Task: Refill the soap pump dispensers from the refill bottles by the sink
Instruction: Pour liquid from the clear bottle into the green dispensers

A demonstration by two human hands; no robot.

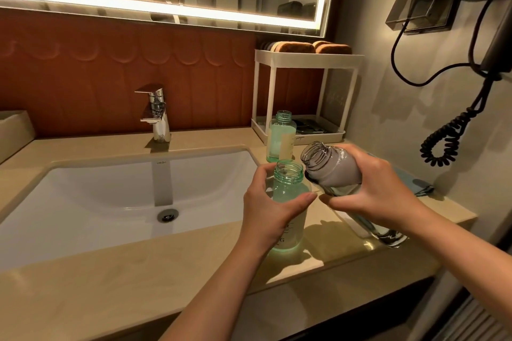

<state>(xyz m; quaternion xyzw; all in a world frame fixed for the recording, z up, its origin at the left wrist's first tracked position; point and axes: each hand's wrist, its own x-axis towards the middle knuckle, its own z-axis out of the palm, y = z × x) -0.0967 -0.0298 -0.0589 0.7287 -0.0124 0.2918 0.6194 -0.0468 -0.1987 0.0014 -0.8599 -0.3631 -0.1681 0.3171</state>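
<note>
A green translucent bottle (289,191) with its cap off stands upright on the beige counter (110,285), right of the sink. My left hand (270,205) grips its body. My right hand (368,183) holds a clear grey bottle (332,167) tilted to the left, its open mouth just above and to the right of the green bottle's neck. Pale liquid fills the grey bottle's upper part; no stream shows. A second open green bottle (281,138) stands behind them, partly filled.
A white sink (124,202) with a chrome tap (156,113) lies to the left. A white two-tier rack (304,91) with sponges stands at the back right corner. A black coiled cord (448,135) hangs on the right wall. A blue cloth (421,188) lies behind my right hand.
</note>
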